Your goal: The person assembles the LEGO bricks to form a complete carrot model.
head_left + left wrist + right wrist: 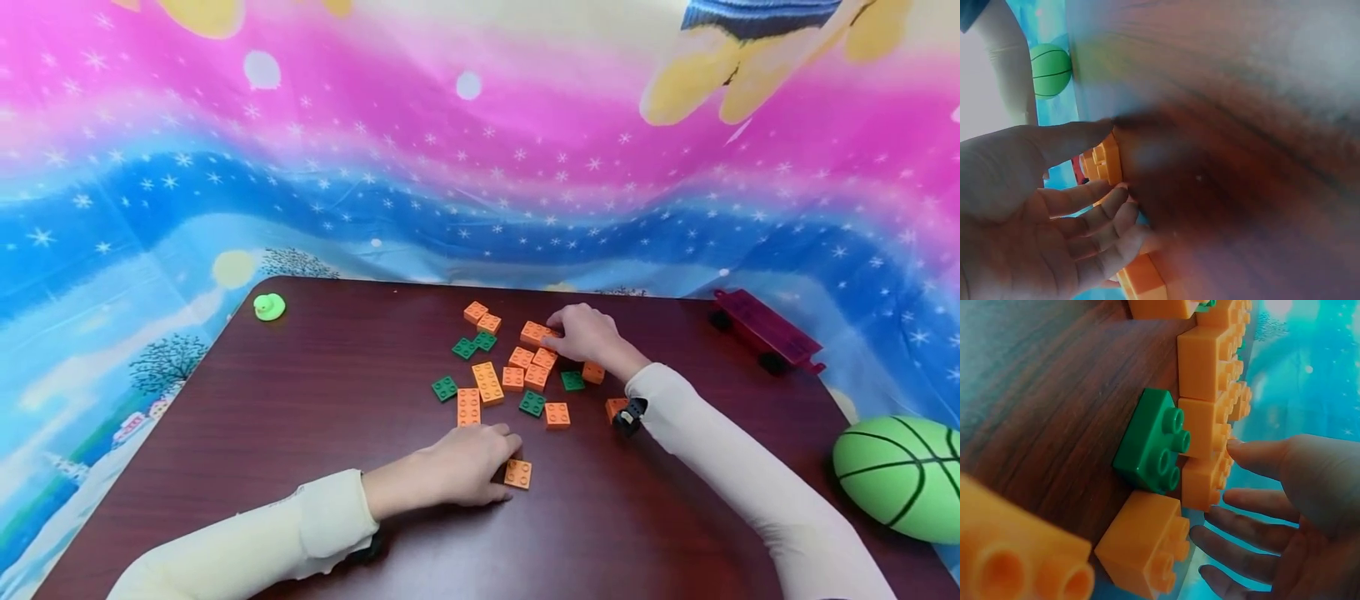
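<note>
My left hand [468, 462] pinches a square orange brick [519, 474] near the middle of the table. In the left wrist view the orange brick [1105, 161] shows between thumb and index finger, its studs facing the palm side. Farther back, my right hand [588, 333] reaches over the cluster of bricks. Its thumb and fingertips are at the right end of an orange brick [534, 333]. The right wrist view shows its fingers [1250, 528] extended and spread beside a row of orange bricks. A green brick [1150, 440] stands close by.
Several orange and flat green bricks [532, 403] lie between and beyond the hands. One orange brick [617, 408] is beside the right wrist. A green duck [269, 307] sits back left; a red skateboard-like toy [768, 327] and a green ball [900, 477] are on the right.
</note>
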### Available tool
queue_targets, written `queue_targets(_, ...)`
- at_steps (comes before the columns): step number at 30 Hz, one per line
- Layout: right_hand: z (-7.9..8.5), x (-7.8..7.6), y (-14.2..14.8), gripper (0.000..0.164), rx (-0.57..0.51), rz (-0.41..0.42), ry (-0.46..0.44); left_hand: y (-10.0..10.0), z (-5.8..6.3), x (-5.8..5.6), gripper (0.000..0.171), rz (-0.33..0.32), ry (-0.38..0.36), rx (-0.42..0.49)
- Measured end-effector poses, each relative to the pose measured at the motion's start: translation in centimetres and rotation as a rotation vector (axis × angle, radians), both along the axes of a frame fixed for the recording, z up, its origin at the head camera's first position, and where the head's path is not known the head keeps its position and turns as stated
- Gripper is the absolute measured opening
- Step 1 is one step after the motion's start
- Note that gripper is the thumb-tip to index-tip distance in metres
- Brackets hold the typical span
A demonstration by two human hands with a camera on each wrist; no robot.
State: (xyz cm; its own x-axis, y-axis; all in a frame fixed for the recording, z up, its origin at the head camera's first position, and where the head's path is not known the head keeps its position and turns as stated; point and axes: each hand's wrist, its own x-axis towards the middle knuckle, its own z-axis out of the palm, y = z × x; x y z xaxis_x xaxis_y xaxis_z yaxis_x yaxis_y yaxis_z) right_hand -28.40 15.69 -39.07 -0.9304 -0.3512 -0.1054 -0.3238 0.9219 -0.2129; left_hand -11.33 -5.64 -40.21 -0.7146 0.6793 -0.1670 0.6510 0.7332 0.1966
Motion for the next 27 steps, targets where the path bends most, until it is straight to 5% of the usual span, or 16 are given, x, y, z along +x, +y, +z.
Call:
queue_targets(15,-0.5,-1.0,0.7,0.042,-0.048,0.018,-0.041,0.8,-0.5,-1.0,0.032,0.045,-0.032,0.044)
queue_targets(27,4.4,2.7,2.3,0.040,-0.189,0.176,0.012,0.7,-0.6,-1.1,0.031,0.070,-0.019,0.066)
